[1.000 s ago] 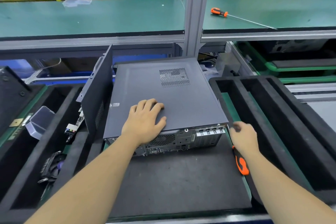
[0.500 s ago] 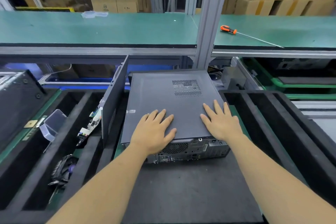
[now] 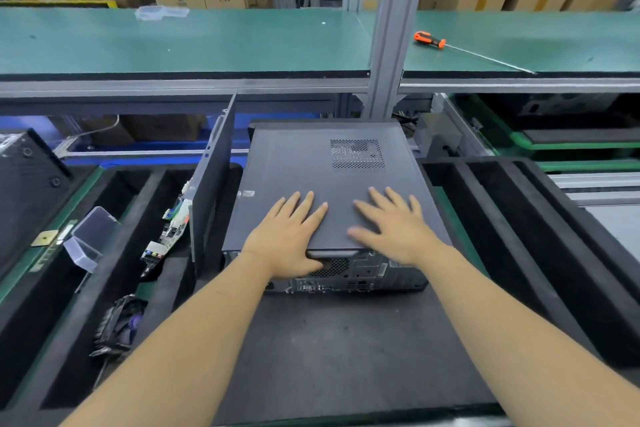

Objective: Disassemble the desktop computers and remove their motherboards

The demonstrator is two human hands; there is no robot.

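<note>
A dark grey desktop computer (image 3: 332, 180) lies flat on a black mat (image 3: 346, 350), its rear port panel facing me. My left hand (image 3: 287, 236) lies flat on the near part of the top cover, its thumb down at the cover's rear lip. My right hand (image 3: 394, 225) presses flat on the cover beside it, fingers spread. A removed side panel (image 3: 211, 180) stands upright just left of the case. A motherboard (image 3: 169, 229) leans in the black foam slot further left.
Black foam trays with long slots flank the mat on the left (image 3: 69, 288) and right (image 3: 540, 243). A fan (image 3: 117, 326) and a clear plastic box (image 3: 86, 236) sit at the left. An orange screwdriver (image 3: 429, 39) lies on the green shelf (image 3: 207, 42) behind.
My right hand let go of an orange-handled screwdriver at the right and came onto the cover beside my left hand. The view has moved closer to the case.
</note>
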